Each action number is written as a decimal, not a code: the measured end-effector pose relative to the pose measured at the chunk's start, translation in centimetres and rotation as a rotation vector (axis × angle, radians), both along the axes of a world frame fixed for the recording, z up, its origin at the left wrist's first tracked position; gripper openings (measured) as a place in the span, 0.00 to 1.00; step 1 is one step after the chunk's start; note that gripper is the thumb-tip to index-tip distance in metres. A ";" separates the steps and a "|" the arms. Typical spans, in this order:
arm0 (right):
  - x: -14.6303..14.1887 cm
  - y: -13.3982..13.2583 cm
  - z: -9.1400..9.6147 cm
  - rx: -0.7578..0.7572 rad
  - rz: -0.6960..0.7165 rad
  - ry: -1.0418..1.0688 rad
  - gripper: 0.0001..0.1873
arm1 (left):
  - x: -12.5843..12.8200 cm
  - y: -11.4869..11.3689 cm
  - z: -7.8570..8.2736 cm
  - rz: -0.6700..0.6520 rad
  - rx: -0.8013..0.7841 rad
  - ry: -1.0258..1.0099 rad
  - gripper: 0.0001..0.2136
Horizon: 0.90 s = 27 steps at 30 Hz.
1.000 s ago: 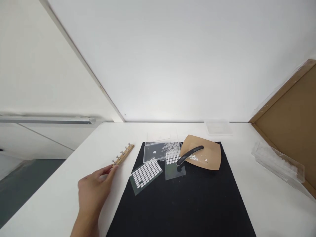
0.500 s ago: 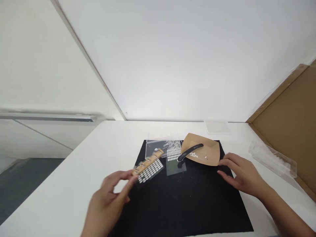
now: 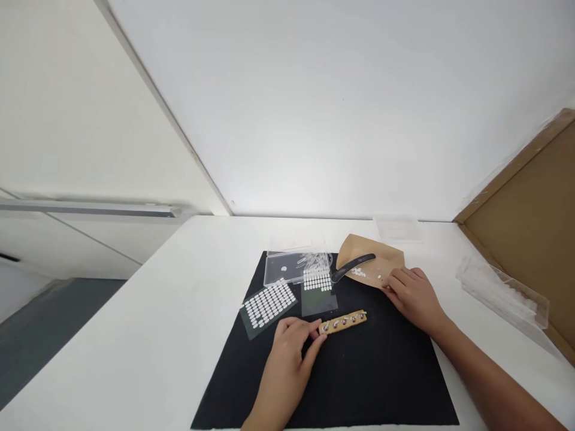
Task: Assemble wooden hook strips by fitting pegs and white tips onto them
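Note:
My left hand [image 3: 291,347] pinches the near end of a small wooden strip with several metal pegs [image 3: 343,321], which lies on the black mat [image 3: 359,377]. My right hand [image 3: 413,294] grips the near edge of a brown paper tray [image 3: 372,258] and tilts it up. A black curved nail file [image 3: 353,265] and several small white tips rest in the tray. Two clear sheets of white oval stickers [image 3: 268,304] [image 3: 318,286] lie on the mat to the left of the tray.
A clear flat plastic case [image 3: 287,268] sits at the mat's far left corner. A long clear plastic box [image 3: 503,294] lies at the right beside a brown board [image 3: 530,227]. Another clear lid [image 3: 398,228] rests near the wall. The white table [image 3: 135,335] drops off at the left.
My left hand picked the wooden strip up from the table's left side and carried it to the middle of the mat. My right hand came into view and took hold of the paper tray.

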State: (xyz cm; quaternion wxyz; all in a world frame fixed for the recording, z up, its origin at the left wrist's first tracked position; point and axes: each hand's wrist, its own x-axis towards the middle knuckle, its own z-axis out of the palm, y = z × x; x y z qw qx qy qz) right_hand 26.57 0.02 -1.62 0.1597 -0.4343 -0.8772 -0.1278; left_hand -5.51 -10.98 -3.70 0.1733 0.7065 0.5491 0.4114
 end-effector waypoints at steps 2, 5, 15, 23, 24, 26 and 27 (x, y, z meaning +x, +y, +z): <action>0.2 0.2 -0.3 0.023 -0.075 0.027 0.13 | 0.3 0.3 -0.2 0.007 -0.014 0.031 0.05; 0.5 0.5 -0.7 0.050 -0.149 0.063 0.12 | 0.7 0.4 -0.3 0.007 -0.023 0.082 0.05; -0.3 -0.8 -0.1 0.097 -0.036 0.214 0.10 | 1.2 0.6 1.0 0.013 -0.136 0.314 0.05; -3.2 -2.9 -0.3 -0.210 0.228 0.554 0.06 | 1.6 4.2 6.3 -0.161 -0.194 0.694 0.09; -3.3 -2.9 -0.4 -0.233 0.233 0.551 0.06 | 1.6 4.6 6.8 -0.199 -0.116 0.695 0.11; -3.4 -2.7 -0.5 -0.267 0.257 0.544 0.04 | 1.8 5.4 7.4 -0.295 0.056 0.661 0.15; -3.4 -2.7 -0.5 -0.279 0.281 0.538 0.04 | 1.9 5.8 7.5 -0.343 0.132 0.639 0.16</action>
